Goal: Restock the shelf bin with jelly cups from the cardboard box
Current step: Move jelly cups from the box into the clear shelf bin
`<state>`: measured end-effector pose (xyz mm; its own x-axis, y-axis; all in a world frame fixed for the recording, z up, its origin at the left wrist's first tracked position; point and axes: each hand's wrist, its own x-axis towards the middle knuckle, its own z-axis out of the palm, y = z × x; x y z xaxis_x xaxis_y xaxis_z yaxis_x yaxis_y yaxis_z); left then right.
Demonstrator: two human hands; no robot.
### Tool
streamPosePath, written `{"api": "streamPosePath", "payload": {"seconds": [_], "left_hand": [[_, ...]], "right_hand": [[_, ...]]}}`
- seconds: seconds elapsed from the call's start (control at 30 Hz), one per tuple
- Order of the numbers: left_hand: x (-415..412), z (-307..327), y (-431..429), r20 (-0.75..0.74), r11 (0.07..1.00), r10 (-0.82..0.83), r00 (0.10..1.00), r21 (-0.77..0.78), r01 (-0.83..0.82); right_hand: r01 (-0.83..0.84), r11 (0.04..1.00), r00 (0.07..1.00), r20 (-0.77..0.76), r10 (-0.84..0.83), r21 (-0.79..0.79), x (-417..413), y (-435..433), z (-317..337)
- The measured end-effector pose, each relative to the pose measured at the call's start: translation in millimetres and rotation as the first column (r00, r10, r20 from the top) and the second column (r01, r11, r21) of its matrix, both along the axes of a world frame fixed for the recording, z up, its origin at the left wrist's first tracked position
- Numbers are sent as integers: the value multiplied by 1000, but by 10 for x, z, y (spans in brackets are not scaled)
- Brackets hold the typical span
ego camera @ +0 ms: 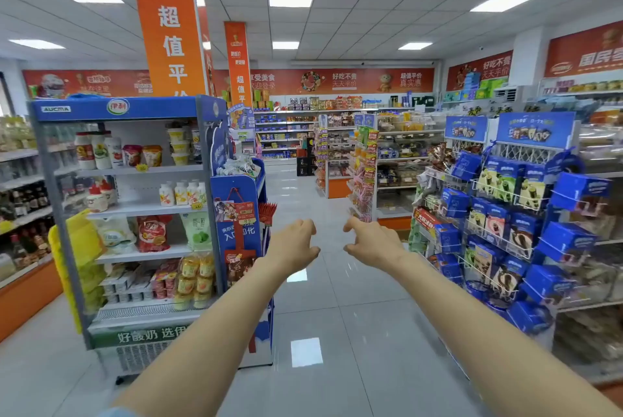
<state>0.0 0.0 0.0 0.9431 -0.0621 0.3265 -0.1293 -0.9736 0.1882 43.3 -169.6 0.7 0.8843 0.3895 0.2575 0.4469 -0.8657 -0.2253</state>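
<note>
Both my arms reach straight out in front of me over a shop aisle. My left hand and my right hand hang side by side at chest height, a small gap between them. Their fingers are loosely curled downward and hold nothing. No cardboard box, jelly cups or shelf bin can be picked out in this view.
An open blue dairy cooler stands on the left with a blue display stand beside it. On the right is a wire rack of blue snack boxes. A tiled floor aisle runs ahead toward further shelves.
</note>
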Motion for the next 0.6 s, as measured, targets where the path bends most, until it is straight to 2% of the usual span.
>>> {"api": "streamPosePath", "payload": {"seconds": [0.27,0.6], "left_hand": [[1543,-267,373,-76,999,-45,996,23,47],[3253,-1350,427,-285,992,-123,951,-32,119]], "right_hand": [[66,998,996,-52,-66,8,1444,405,-252],[154,988,961,-233,-151,-5,3015,323,-1286]]}}
